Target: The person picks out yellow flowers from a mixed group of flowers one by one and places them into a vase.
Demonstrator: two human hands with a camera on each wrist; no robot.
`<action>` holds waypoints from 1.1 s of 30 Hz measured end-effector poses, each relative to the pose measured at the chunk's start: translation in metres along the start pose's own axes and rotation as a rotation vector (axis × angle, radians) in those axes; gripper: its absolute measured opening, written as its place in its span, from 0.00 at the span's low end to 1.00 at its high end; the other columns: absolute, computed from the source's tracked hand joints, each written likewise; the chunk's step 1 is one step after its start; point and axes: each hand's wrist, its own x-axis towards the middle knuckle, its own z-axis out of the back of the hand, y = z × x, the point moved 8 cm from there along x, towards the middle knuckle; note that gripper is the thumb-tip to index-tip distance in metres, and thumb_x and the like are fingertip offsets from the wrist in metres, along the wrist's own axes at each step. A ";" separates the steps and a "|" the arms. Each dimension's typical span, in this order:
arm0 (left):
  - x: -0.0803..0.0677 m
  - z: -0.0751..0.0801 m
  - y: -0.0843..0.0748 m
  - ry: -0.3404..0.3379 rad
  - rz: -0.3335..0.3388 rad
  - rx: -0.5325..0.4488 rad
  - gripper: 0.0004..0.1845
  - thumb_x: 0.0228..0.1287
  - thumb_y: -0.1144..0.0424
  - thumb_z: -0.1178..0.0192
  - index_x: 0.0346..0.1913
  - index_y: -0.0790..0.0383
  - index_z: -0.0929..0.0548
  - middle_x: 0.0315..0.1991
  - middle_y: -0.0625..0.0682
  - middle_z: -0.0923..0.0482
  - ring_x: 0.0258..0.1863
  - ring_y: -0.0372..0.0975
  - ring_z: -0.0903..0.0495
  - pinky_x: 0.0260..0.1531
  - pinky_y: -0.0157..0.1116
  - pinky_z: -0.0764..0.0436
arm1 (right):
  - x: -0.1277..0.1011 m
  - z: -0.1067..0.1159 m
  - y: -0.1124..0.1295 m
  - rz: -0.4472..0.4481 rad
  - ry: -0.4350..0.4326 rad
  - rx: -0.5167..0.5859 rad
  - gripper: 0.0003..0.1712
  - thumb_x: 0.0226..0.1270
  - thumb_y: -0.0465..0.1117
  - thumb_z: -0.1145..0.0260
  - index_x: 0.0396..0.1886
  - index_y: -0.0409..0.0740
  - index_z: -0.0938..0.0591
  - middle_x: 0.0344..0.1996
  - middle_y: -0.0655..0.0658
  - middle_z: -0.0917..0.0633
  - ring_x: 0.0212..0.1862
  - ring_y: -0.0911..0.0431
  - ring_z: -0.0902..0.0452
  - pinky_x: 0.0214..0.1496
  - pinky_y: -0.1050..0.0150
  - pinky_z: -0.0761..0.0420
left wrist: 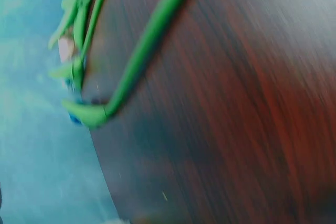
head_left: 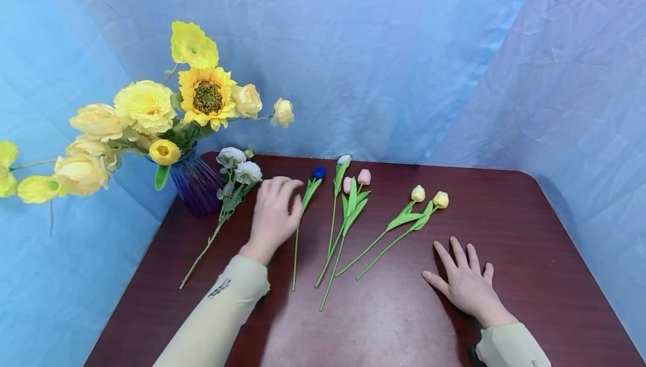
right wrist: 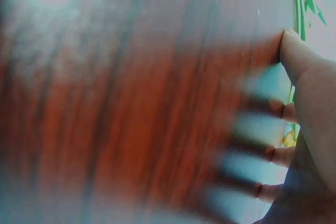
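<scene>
My left hand (head_left: 275, 210) hovers over the table's left half with fingers loosely bent and nothing held. It lies between a spray of white flowers (head_left: 248, 173) and a blue tulip (head_left: 319, 173), its thumb side overlapping the tulip's leaf in the head view. The left wrist view has the blue tulip's green stem (left wrist: 147, 40) close up, with the hand out of sight. With fingers spread, my right hand (head_left: 469, 285) rests on the tabletop, right of two pale yellow tulips (head_left: 418, 193). Its fingertips touch the wood in the right wrist view, where the thumb (right wrist: 302, 59) shows large.
A purple-blue glass vase (head_left: 197, 184) at the back left holds yellow flowers, including a sunflower (head_left: 207, 96). Mid-table lie a white tulip (head_left: 344, 160) and two pink tulips (head_left: 364, 177). Blue cloth (head_left: 353, 64) hangs behind the dark wooden table (head_left: 383, 322).
</scene>
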 end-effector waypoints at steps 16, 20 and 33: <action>0.002 -0.098 -0.087 0.512 -0.053 0.172 0.16 0.73 0.50 0.38 0.58 0.48 0.15 0.51 0.45 0.17 0.50 0.45 0.24 0.47 0.42 0.26 | 0.000 0.002 0.000 -0.005 0.004 -0.010 0.52 0.69 0.75 0.45 0.79 0.47 0.40 0.77 0.26 0.47 0.73 0.21 0.57 0.58 0.15 0.54; 0.000 -0.118 -0.103 0.584 -0.059 0.196 0.15 0.74 0.48 0.39 0.56 0.47 0.14 0.50 0.44 0.16 0.48 0.43 0.23 0.45 0.41 0.24 | 0.000 0.002 0.001 -0.007 0.005 -0.003 0.51 0.69 0.74 0.44 0.79 0.47 0.40 0.77 0.26 0.47 0.74 0.21 0.57 0.58 0.15 0.54; -0.019 -0.170 -0.121 0.768 0.008 0.284 0.13 0.69 0.46 0.35 0.48 0.48 0.13 0.44 0.46 0.17 0.45 0.42 0.19 0.43 0.40 0.17 | 0.001 0.003 0.002 -0.013 0.006 -0.006 0.51 0.69 0.73 0.42 0.79 0.46 0.39 0.77 0.27 0.47 0.74 0.22 0.57 0.59 0.15 0.54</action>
